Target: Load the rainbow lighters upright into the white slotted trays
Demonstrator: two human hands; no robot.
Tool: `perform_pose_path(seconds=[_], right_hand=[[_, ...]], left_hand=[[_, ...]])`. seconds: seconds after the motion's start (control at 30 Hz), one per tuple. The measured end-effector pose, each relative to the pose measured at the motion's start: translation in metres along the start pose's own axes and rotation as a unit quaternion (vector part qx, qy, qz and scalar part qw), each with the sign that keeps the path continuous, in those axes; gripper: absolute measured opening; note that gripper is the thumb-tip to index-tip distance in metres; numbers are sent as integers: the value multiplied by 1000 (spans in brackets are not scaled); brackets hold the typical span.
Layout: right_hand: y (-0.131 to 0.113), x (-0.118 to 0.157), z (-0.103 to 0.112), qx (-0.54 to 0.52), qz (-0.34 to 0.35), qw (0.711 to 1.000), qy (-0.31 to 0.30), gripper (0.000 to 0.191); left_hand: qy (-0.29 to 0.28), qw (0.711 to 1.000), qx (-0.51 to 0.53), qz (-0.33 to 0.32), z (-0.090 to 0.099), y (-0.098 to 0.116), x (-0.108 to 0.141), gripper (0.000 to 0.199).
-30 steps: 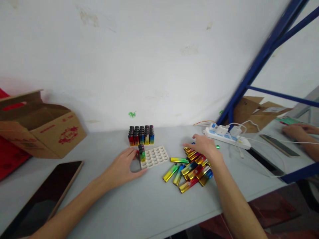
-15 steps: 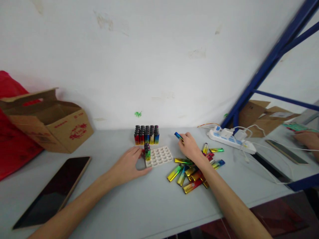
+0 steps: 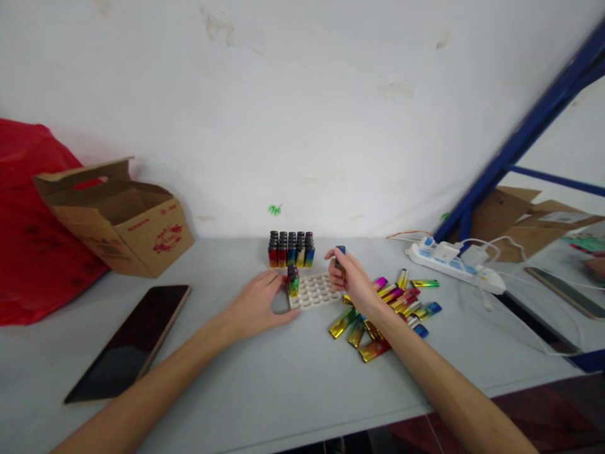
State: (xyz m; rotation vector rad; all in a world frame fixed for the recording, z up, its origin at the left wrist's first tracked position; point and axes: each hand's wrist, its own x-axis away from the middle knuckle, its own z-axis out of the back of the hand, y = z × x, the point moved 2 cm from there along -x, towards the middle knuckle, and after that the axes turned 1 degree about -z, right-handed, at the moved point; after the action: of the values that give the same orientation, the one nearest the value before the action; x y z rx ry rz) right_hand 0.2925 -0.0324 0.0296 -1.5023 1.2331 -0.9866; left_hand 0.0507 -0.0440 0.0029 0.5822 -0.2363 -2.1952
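My right hand is closed around a blue lighter, held upright over the right end of a white tray with round holes. My left hand grips the tray's left end, thumb at the front corner and fingers at the back. A short row of lighters stands upright in the tray's left end, beside my left fingers. Behind the tray stands a block of upright lighters in red, blue and yellow. Loose shiny lighters lie heaped under and beside my right forearm, partly hidden by it.
To the left are an open cardboard box, a red bag and a dark tablet. A white power strip with cables lies at right, by a blue metal frame. Another person's hand shows at the right edge.
My right hand has moved left from above the pile to the tray, turning the blue lighter from slanted to upright. My left hand stays at the tray. The camera view has shifted slightly.
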Motion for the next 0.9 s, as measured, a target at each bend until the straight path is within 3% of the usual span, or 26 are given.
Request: perform_pose_path(seconds=[0.17,0.43,0.63,0.83,0.9], right_hand=[[8,8,-7,81,35,996,34,74],[17,5,-1,212,116,967,78,56],[13,11,-5,287,148,946,16,48],[1,20,-14,385,280,878,-40,51],[-1,22,-17,400,284,870,-44,53]], left_hand=[[2,1000,0,-5,0,0,1,45],[16,1000,4,-8,0,0,1,41],[13,1000,13,-7,2,3,0,39],[-1,1000,9,4,1,3,1,45],[-3,1000,14,5,1,3,1,44]])
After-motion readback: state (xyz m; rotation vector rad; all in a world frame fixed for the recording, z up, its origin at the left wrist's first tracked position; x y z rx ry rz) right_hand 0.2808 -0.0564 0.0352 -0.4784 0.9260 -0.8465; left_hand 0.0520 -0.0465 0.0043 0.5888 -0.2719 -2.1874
